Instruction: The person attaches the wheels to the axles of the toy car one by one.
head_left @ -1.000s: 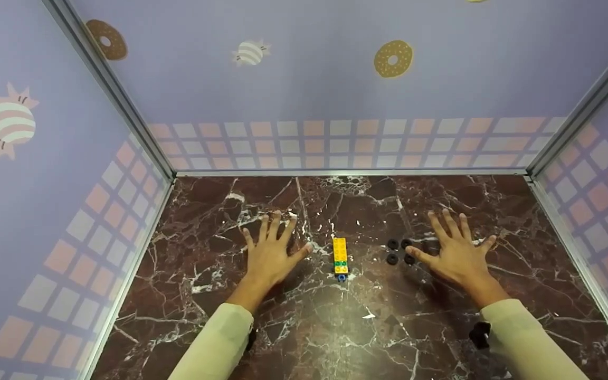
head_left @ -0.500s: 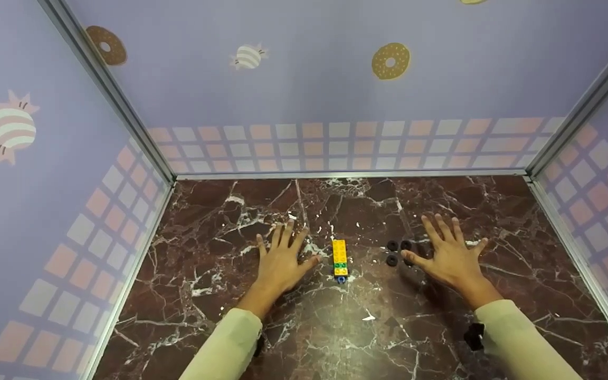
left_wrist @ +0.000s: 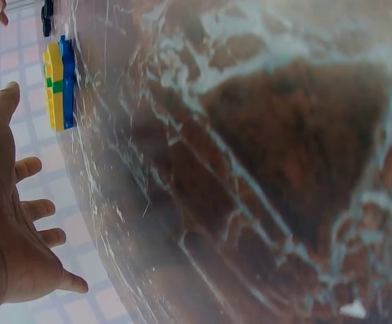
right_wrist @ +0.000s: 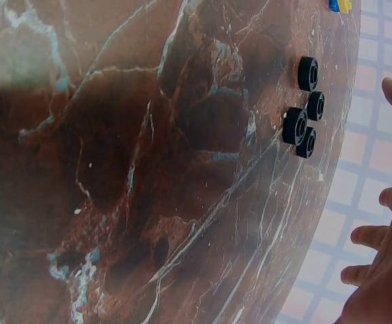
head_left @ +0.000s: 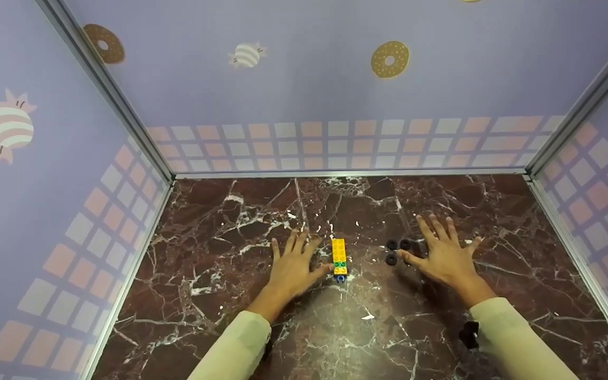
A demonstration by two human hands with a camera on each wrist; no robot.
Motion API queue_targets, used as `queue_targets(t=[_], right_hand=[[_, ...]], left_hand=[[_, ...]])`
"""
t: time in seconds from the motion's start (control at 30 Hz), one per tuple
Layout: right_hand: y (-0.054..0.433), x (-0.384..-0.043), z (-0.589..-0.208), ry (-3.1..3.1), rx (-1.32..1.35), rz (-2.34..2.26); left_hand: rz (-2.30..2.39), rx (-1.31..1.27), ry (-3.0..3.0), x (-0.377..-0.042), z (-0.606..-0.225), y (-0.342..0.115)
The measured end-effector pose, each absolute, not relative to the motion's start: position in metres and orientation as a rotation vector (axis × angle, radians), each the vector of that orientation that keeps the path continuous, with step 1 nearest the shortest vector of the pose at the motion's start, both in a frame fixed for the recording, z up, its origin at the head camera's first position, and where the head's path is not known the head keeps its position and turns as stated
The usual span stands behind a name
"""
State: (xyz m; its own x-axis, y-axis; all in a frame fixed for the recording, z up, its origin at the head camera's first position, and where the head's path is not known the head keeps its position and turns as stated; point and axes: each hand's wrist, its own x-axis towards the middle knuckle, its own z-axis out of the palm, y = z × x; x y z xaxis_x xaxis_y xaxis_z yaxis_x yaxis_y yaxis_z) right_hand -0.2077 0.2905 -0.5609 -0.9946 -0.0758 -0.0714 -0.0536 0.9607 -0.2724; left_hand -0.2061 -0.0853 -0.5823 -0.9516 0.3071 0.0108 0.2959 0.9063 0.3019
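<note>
A small block vehicle body [head_left: 339,257], yellow on top with a green band and a blue base, lies lengthwise on the table between the hands. My left hand [head_left: 293,268] is spread palm down at its left, the thumb tip close beside it in the head view. The left wrist view shows this block body [left_wrist: 61,84] beyond the fingers, which hold nothing. To the right, several black toy tyres [head_left: 391,259] sit in a cluster. Over their right side my right hand [head_left: 447,259] spreads its fingers, its thumb hiding one tyre. In the right wrist view the tyres [right_wrist: 295,126] stand apart from the fingers.
The dark red marbled table [head_left: 346,327] is bounded by a lilac back wall [head_left: 304,79] with printed sweets, plus side walls at left and right. A metal strip [head_left: 346,173] runs along the table's back edge.
My left hand has moved right and a little nearer, so its thumb is now beside the block body. My right hand has shifted slightly left. The block body and tyres stay put.
</note>
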Motion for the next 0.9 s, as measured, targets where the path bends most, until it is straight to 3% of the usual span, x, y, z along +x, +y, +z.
queue_targets(t=[0.9], right_hand=[[0.272, -0.207, -0.569, 3.029, -0.133, -0.432]], left_hand=[[0.427, 0.66, 2.932, -0.197, -0.602, -0.055]])
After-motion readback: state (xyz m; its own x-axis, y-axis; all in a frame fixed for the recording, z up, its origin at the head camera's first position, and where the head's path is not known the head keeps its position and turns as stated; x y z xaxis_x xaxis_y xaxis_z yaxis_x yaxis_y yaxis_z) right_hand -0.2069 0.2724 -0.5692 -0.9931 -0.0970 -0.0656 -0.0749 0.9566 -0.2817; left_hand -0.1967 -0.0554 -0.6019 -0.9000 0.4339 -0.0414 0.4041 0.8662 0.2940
